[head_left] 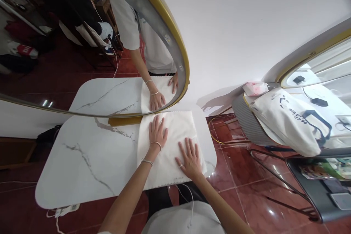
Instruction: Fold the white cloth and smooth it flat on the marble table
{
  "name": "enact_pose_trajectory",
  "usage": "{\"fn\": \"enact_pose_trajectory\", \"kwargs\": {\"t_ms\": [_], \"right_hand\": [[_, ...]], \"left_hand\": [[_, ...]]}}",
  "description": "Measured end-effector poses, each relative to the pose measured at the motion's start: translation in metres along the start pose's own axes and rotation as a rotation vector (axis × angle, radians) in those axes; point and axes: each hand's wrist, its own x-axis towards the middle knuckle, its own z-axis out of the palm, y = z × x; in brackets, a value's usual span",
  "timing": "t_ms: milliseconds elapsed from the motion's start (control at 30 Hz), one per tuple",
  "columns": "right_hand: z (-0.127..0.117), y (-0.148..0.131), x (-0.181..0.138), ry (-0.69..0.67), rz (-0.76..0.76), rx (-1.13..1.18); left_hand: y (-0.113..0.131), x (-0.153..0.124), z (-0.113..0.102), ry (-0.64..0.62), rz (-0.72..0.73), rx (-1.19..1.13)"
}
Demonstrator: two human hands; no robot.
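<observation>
A white cloth [170,153] with a scalloped near edge lies spread over the right part of a white marble-patterned table [90,153]. My left hand [158,130] rests flat on the cloth's far left part, fingers apart, with bracelets at the wrist. Lower and to the right, my right hand [190,159] is pressed flat on the cloth near its right edge, fingers spread, a ring on one finger. Neither hand grips anything. Whether the cloth is folded underneath, I cannot tell.
A gold-framed mirror [184,44] stands at the table's back, reflecting the hands and a person in dark clothes. To the right, a second table holds a white tote bag [285,120] and a tissue pack [255,88]. A dark chair [309,186] stands before it. A power strip [67,210] lies below left.
</observation>
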Motion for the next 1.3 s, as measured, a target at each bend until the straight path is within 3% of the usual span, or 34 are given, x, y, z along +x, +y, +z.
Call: {"fn": "enact_pose_trajectory", "kwargs": {"t_ms": [233, 333, 467, 600, 733, 867, 1033, 1133, 1233, 1300], "right_hand": [[0.008, -0.054, 0.011, -0.016, -0.028, 0.058], [0.013, -0.075, 0.016, 0.004, -0.019, 0.086], [0.017, -0.076, 0.014, -0.008, 0.0, 0.071], [0.016, -0.056, 0.007, -0.027, 0.038, 0.021], [0.012, -0.049, 0.004, -0.034, 0.044, -0.004], [0.014, -0.075, 0.007, -0.04, -0.008, 0.018], [0.026, -0.136, 0.019, -0.11, -0.291, 0.154], [0.031, -0.171, 0.029, -0.123, -0.338, 0.211], [0.032, -0.192, 0.036, -0.131, -0.313, 0.23], [0.031, -0.195, 0.037, -0.13, -0.295, 0.23]], "left_hand": [[-0.056, -0.015, -0.028, 0.061, -0.153, 0.042], [-0.064, -0.014, -0.029, 0.054, -0.131, 0.029], [-0.037, -0.003, -0.015, -0.082, 0.087, -0.023], [0.003, 0.01, 0.002, -0.082, 0.098, 0.023], [0.011, 0.012, 0.005, -0.097, 0.127, 0.014], [-0.02, 0.002, -0.008, -0.086, 0.136, 0.012], [-0.086, -0.015, -0.038, -0.065, 0.117, 0.049], [-0.123, -0.021, -0.055, -0.04, 0.089, 0.077], [-0.14, -0.022, -0.061, -0.029, 0.096, 0.087], [-0.137, -0.019, -0.058, -0.066, 0.184, 0.071]]}}
